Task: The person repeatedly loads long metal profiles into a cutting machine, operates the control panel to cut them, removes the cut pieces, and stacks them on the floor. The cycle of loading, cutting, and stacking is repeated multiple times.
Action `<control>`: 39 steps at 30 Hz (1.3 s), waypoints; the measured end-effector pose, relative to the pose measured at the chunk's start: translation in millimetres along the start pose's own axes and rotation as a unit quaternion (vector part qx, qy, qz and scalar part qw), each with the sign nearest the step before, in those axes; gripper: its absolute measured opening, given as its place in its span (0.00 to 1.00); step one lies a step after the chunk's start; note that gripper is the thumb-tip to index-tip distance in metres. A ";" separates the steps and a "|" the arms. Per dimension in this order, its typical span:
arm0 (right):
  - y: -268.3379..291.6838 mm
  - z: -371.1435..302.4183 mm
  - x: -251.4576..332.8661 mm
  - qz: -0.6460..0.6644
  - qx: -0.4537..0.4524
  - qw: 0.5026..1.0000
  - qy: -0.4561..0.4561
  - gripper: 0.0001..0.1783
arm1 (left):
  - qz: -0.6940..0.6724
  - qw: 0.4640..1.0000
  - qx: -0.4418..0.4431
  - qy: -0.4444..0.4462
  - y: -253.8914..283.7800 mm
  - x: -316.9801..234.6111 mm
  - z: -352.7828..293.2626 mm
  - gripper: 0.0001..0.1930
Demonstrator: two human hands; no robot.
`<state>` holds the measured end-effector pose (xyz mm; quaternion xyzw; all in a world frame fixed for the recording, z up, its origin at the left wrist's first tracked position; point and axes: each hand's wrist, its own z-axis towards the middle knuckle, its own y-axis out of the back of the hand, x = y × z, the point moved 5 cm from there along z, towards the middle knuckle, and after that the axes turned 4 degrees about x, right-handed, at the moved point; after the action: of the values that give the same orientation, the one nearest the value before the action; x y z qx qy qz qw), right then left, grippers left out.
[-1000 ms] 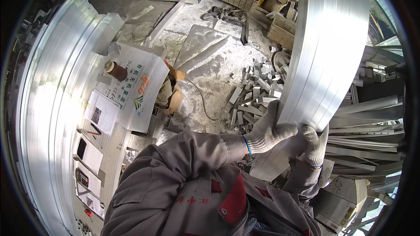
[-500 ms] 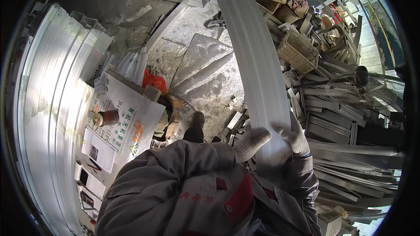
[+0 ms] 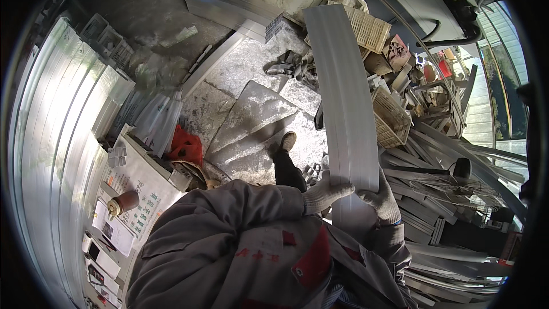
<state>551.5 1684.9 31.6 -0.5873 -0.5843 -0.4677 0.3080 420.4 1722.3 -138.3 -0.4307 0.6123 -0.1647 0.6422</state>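
A long, flat bundle of grey metal profiles [image 3: 346, 100] runs out ahead of me, its near end against my jacket. On its left edge my left hand [image 3: 326, 195], in a pale knitted glove, grips with the thumb across the top. My right hand [image 3: 380, 199], gloved alike, holds the opposite edge, thumb also on top. The fingers of both hands are partly hidden beneath the bundle. One of my shoes [image 3: 288, 142] shows on the floor to the left of it.
Another stack of profiles [image 3: 234, 10] lies ahead at the far left. Yellowish plastic crates [image 3: 392, 117] and piled metal offcuts crowd the right, with a fan [image 3: 457, 180] among them. Long shiny profiles [image 3: 51, 137] line the left, beside a table holding a jar [image 3: 123, 202] and papers.
I have stepped forward with the bundle still in both hands. The crates, fan and table have slid nearer and lower in view, and my foot now shows farther ahead.
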 end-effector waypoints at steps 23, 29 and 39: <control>108.2 700.8 152.0 -0.063 0.234 0.957 -0.158 0.54 | -0.118 0.946 -0.295 -0.066 322.9 -412.4 379.1 0.49; 45.2 892.9 206.0 -0.141 0.266 0.940 -0.159 0.54 | -0.112 0.915 -0.388 -0.014 454.8 -533.2 416.4 0.50; -76.8 1165.2 208.6 -0.092 0.398 0.897 -0.170 0.55 | -0.173 0.817 -0.543 -0.089 657.8 -664.0 437.9 0.40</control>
<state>672.2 2836.2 -227.1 -0.4293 -0.8168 -0.1156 0.3677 489.0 2745.0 -259.8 -0.8211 0.4582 0.1245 0.3168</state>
